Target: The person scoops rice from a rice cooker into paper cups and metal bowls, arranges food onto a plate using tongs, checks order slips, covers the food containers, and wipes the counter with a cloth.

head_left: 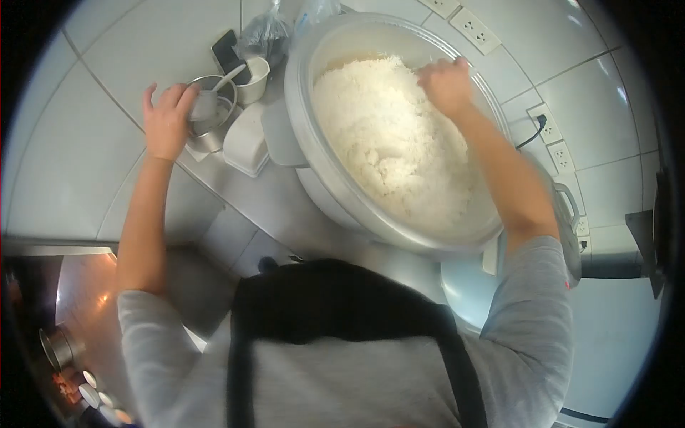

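A big, round, light grey rice pot (303, 107) stands on the counter, heaped with white cooked rice (385, 121). My right hand (448, 87) is over the rice near the far right inner wall, its fingers curled in; what they hold, if anything, is hidden. At the left, my left hand (170, 118) has its fingertips on a translucent plastic scoop (205, 105) with a pale handle pointing up and right; the thumb stands apart. The scoop is at the mouth of a small metal pot (208, 140). Close by are a white cup (253, 82) and an upturned white container (246, 146).
A dark phone (227, 50) and a clear plastic bag (266, 36) with dark contents lie behind the cup. Wall sockets (477, 31) line the tiles, with a black plug (540, 121) in one. Behind me at lower left are a steel surface (85, 285) and pots.
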